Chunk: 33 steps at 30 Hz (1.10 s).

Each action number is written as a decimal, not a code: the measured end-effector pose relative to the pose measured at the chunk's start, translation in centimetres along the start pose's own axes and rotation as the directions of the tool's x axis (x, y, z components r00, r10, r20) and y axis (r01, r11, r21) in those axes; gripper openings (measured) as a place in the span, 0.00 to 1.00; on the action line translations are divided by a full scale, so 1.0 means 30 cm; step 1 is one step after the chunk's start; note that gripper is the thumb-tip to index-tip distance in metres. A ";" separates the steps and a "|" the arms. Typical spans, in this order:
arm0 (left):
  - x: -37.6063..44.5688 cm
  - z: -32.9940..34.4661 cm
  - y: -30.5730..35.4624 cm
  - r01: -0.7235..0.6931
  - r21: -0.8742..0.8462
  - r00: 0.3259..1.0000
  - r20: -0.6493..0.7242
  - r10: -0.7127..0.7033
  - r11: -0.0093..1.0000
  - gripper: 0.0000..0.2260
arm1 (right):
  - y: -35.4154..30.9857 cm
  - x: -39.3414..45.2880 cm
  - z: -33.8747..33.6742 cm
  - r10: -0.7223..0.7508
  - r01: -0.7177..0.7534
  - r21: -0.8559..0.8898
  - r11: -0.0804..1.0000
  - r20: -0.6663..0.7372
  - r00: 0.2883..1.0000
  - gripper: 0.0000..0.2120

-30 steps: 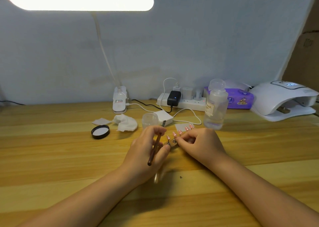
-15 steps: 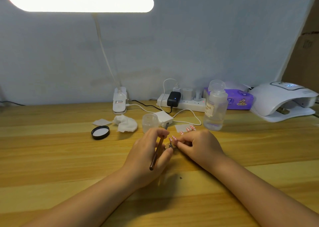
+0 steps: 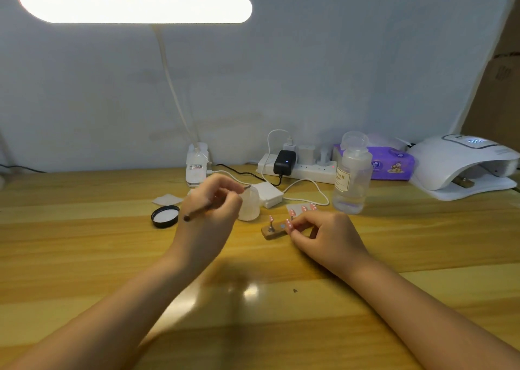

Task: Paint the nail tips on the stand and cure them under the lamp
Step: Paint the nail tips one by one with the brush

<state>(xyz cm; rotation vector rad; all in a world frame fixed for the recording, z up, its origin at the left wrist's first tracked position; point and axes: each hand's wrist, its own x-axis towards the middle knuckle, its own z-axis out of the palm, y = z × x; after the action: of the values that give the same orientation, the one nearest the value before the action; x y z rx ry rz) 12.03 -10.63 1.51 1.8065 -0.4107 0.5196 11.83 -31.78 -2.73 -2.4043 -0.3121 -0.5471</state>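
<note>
Bare wooden surface (image 3: 84, 257) lies broad on the near side and to the left. Near the middle sits the small brown wooden stand (image 3: 274, 232), carrying pink nail tips with white dots (image 3: 270, 219). The right hand (image 3: 323, 233) pinches one tip over the stand's right end. The left hand (image 3: 209, 215) grips a thin dark brush (image 3: 206, 207) against a small frosted plastic cup (image 3: 249, 203). The white curing lamp (image 3: 461, 167) stands far right, well apart.
</note>
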 end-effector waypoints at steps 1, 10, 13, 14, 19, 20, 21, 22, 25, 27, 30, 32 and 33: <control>0.020 -0.012 0.001 0.017 0.012 1.000 -0.013 -0.017 1.000 0.04 | 0.001 0.001 -0.001 0.014 -0.014 0.037 0.999 -0.003 1.000 0.04; 0.200 -0.048 -0.011 0.160 0.207 0.984 0.047 -0.174 0.965 0.06 | -0.002 0.007 -0.007 0.043 -0.037 0.194 0.980 -0.027 0.999 0.13; 0.256 -0.029 -0.003 0.174 0.350 0.963 0.136 -0.234 0.920 0.05 | -0.002 0.007 -0.009 0.035 -0.028 0.194 0.981 -0.033 0.999 0.13; 0.270 -0.019 -0.001 0.179 0.383 0.955 0.156 -0.254 0.906 0.05 | -0.001 0.007 -0.009 0.031 -0.024 0.193 0.981 -0.034 0.999 0.13; 0.291 0.027 -0.002 0.171 0.468 0.941 0.182 -0.284 0.867 0.04 | 0.001 0.008 -0.003 0.019 -0.011 0.173 0.985 -0.044 0.999 0.15; 0.291 0.034 -0.001 0.169 0.474 0.938 0.191 -0.288 0.864 0.04 | 0.002 0.008 -0.002 0.017 -0.009 0.166 0.986 -0.044 0.999 0.15; 0.291 0.040 -0.002 0.169 0.483 0.935 0.197 -0.295 0.859 0.04 | 0.003 0.009 -0.001 0.016 -0.008 0.162 0.987 -0.044 0.999 0.15; 0.292 0.044 -0.002 0.171 0.494 0.932 0.200 -0.303 0.853 0.04 | 0.004 0.009 -0.001 0.015 -0.008 0.159 0.987 -0.044 0.999 0.15; 0.298 0.053 -0.005 0.180 0.521 0.920 0.210 -0.330 0.834 0.06 | 0.005 0.010 0.000 0.011 -0.005 0.140 0.990 -0.042 0.999 0.14; 0.300 0.057 -0.008 0.175 0.554 0.906 0.233 -0.354 0.814 0.06 | 0.005 0.010 0.000 0.007 -0.001 0.134 0.991 -0.046 0.999 0.14; 0.300 0.057 -0.008 0.178 0.575 0.893 0.246 -0.377 0.798 0.05 | 0.004 0.010 0.000 0.002 0.005 0.128 0.992 -0.051 0.999 0.15; 0.301 0.049 -0.009 0.173 0.555 0.907 0.233 -0.352 0.813 0.06 | 0.003 0.009 0.001 0.002 0.004 0.126 0.992 -0.050 0.999 0.15; 0.301 0.044 -0.010 0.169 0.543 0.914 0.225 -0.336 0.823 0.06 | 0.003 0.009 0.001 0.004 0.003 0.128 0.992 -0.050 0.999 0.15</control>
<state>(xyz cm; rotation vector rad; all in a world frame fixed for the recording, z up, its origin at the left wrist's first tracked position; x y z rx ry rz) 19.97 -11.96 5.84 2.4403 -0.2416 0.1492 12.11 -31.82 -2.69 -2.2632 -0.3156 -0.5683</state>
